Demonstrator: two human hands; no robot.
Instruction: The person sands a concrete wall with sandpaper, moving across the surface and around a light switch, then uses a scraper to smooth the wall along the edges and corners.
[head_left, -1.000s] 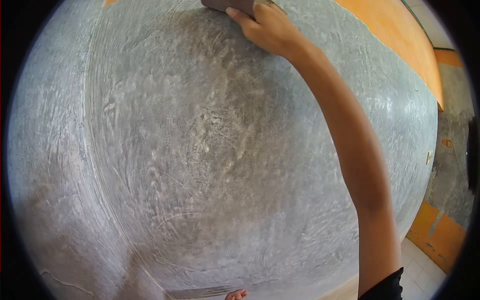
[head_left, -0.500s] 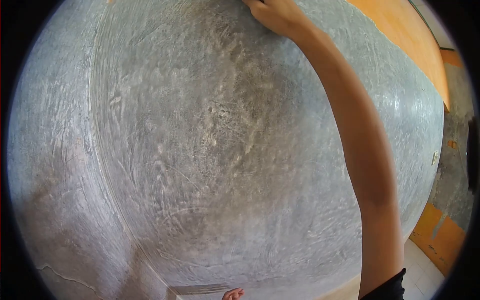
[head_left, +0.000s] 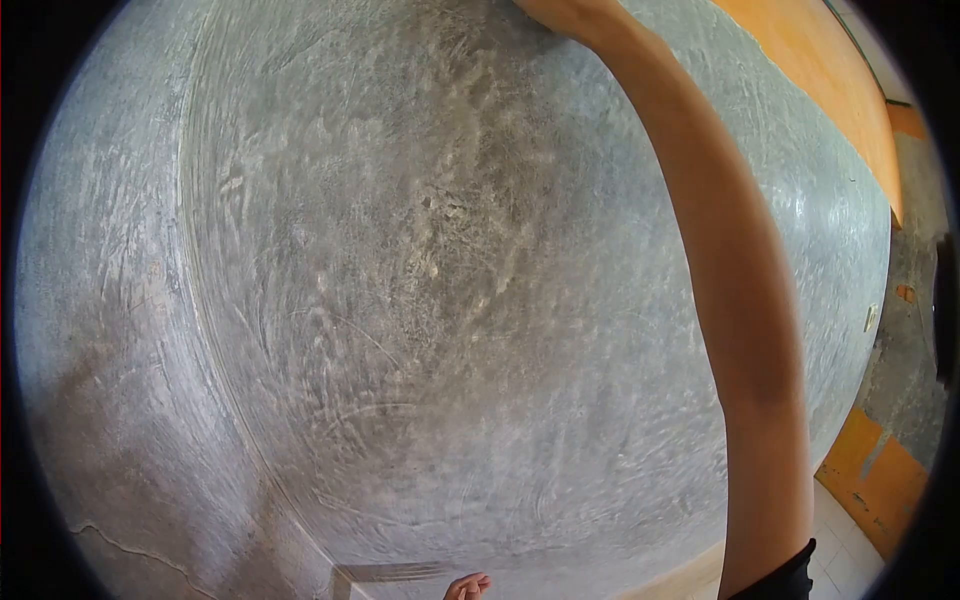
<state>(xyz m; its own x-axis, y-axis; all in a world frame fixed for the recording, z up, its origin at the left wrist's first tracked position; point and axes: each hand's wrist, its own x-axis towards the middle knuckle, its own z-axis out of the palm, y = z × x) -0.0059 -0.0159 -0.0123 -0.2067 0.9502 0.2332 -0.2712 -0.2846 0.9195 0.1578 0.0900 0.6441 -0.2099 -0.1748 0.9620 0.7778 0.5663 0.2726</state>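
A grey, rough-plastered wall (head_left: 480,330) fills most of the view, with darker, mottled patches in its middle. My right arm reaches up along it, and my right hand (head_left: 572,14) is at the top edge, close to the wall. Its fingers are cut off by the frame, so what it holds or touches does not show. Low at the bottom edge, my left hand (head_left: 467,587) shows only in part, its fingers curled together. Whether anything is in them I cannot make out. It is nearest to the foot of the wall.
To the left, a second grey wall (head_left: 110,330) meets this one at a vertical corner. An orange painted band (head_left: 800,85) runs at the upper right. A wall switch or socket (head_left: 871,318) is at the right, above a pale tiled floor (head_left: 843,535).
My right hand has moved slightly up and right, so its fingers have left the frame. My left hand has stayed nearly in place at the bottom. The view has shifted slightly.
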